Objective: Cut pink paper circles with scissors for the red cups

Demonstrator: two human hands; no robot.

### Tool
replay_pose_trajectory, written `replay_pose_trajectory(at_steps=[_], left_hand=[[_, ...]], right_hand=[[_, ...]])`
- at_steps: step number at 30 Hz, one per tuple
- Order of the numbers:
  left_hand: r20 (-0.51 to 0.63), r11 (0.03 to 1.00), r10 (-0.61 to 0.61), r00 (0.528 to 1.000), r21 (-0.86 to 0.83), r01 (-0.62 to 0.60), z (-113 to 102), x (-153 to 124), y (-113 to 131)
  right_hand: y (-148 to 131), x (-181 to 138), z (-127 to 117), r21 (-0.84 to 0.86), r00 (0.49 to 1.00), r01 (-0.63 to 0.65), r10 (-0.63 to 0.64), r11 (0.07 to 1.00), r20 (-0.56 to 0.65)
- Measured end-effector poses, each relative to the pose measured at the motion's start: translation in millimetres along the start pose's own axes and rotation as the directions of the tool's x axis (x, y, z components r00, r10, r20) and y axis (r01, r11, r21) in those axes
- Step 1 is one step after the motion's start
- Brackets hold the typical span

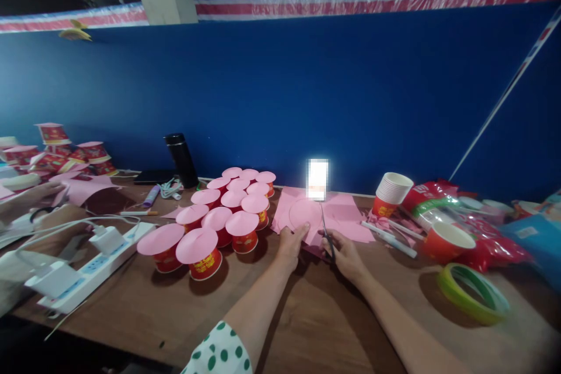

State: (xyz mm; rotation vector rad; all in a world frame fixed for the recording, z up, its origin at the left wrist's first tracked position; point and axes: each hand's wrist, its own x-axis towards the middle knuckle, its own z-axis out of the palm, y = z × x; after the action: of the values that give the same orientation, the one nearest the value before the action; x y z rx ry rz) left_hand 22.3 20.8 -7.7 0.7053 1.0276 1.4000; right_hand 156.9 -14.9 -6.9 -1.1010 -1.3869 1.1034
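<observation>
A pink paper sheet (302, 213) with a circle drawn on it lies in front of me, over more pink paper (346, 219). My left hand (290, 247) grips the sheet's near edge, thumb on top. Held in my right hand (346, 254) is a pair of scissors (325, 227), its blades pointing away from me at the paper just right of the circle. Fingers partly hide the scissor handles. Left of my hands stand several red paper cups (205, 267), upside down, each with a pink paper disc (197, 245) on top.
A power strip (96, 269), a black bottle (182, 160) and another person's hands (48, 204) are to the left. To the right are stacked cups (391, 193), a white marker (390, 239), red plastic packaging (482, 239) and a green tape roll (473, 295). A blue partition (280, 87) rises behind.
</observation>
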Motion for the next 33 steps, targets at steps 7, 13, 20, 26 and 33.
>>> replay_pose_trajectory(at_steps=[7, 13, 20, 26, 33], left_hand=[[0.023, 1.0, 0.004, 1.0, -0.01, -0.004, -0.1, 0.4, -0.6], [0.016, 1.0, 0.006, 1.0, -0.005, -0.006, -0.1, -0.2, -0.3], [0.003, 1.0, -0.013, 1.0, -0.007, 0.013, -1.1, 1.9, -3.3], [-0.042, 1.0, -0.009, 0.999, 0.013, 0.01, -2.3, 3.5, -4.8], [-0.022, 1.0, 0.002, 1.0, 0.025, -0.002, -2.3, 3.2, -4.7]], right_hand=[[-2.2, -0.5, -0.4, -0.022, 1.0, 0.005, -0.006, 1.0, -0.001], [-2.1, -0.1, -0.2, -0.037, 1.0, -0.013, 0.013, 0.999, 0.004], [1.6, 0.9, -0.9, -0.031, 1.0, 0.005, -0.004, 1.0, 0.015], [4.1, 1.6, -2.0, -0.039, 1.0, 0.017, -0.016, 0.999, 0.014], [0.4, 1.0, -1.0, -0.037, 1.0, -0.005, 0.005, 0.999, 0.002]])
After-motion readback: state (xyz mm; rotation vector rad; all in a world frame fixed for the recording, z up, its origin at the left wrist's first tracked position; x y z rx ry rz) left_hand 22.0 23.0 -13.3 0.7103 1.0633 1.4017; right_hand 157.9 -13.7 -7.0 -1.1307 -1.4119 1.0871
